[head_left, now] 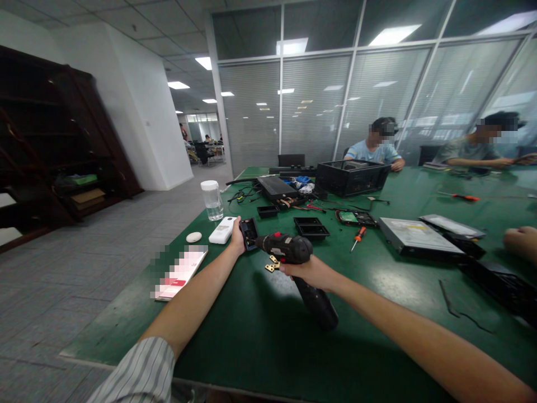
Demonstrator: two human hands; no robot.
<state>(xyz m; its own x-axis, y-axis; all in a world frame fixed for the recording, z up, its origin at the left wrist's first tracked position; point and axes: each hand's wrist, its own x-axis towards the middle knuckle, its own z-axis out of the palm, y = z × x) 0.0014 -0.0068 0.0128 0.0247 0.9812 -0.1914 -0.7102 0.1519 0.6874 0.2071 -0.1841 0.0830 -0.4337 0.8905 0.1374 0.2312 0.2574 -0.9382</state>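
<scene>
My right hand [310, 272] is wrapped round the grip of a black cordless drill [289, 248] with red details. The drill points left, its tip at a small black plastic box [249, 234]. That box is tilted up in my left hand [238, 238], its open side turned towards the drill. Whether the bit touches a screw inside is too small to tell. Beneath the drill, several small brass-coloured metal plates [272, 264] lie on the green table [235, 324]. Two similar black plastic boxes rest farther back, one a double-compartment tray [311, 228], the other a smaller tray [267, 211].
A water jar [212, 200], a white device [222, 230] and a round white lid [193, 237] stand by the left edge. Behind are cables and a black computer case [351, 178]. An orange screwdriver [358, 238] and a disc drive [419, 238] lie right. Other people sit across; a hand [521, 242] shows at right.
</scene>
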